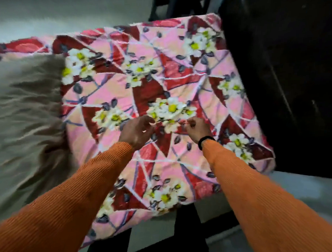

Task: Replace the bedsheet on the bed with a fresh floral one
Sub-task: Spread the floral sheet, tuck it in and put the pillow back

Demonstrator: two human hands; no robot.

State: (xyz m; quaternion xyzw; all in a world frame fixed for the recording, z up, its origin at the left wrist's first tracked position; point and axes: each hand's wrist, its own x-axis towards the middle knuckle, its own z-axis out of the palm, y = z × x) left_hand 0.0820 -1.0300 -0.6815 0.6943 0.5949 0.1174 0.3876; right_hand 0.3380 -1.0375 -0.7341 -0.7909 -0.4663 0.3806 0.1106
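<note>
Two hands pinch the flowery sheet on the bed.

The floral sheet (163, 83) is pink and red with white flowers, and it lies spread over the bed (184, 218), covering the end and its corner. The left hand (137, 129) has curled fingers that pinch a bit of the sheet near the middle. The right hand (196, 128) is just beside it and pinches the sheet too, with a small fold of cloth pulled up between them. Both arms wear orange sleeves (253, 196). A black band (205, 141) sits on the right wrist. A gray blanket (22, 119) lies on the bed to the left, touching the sheet.
</note>
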